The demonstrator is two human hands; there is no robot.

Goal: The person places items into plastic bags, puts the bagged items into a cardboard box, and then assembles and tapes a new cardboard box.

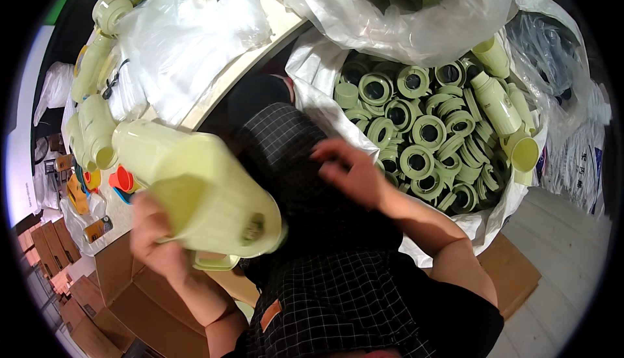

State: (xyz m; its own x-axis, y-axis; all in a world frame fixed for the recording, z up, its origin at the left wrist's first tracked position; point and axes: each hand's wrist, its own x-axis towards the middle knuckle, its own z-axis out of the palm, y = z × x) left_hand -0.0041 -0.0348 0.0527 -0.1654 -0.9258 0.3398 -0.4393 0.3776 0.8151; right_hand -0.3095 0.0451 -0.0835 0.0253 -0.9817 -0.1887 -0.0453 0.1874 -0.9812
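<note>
My left hand (155, 236) is closed on a large pale green thermos jug body (224, 205), tilted over my lap and slightly blurred. A dark round mark shows on its side. Below it, part of a pale green handle-like piece (218, 262) is visible. My right hand (354, 171) hovers above my apron near the sack's edge, its fingers loosely bent and apart, with nothing seen in them. To the right, a white woven sack (318, 65) holds many green ring-shaped lids (429, 132) with dark centres. A pale green bottle (495, 103) lies at its right side.
On the table (218, 91) at left stand several pale green jugs (97, 130), white plastic bags (172, 46) and red cups (121, 179). A clear plastic bag (416, 36) of green parts hangs over the sack's far side. An open cardboard box (146, 299) sits at lower left.
</note>
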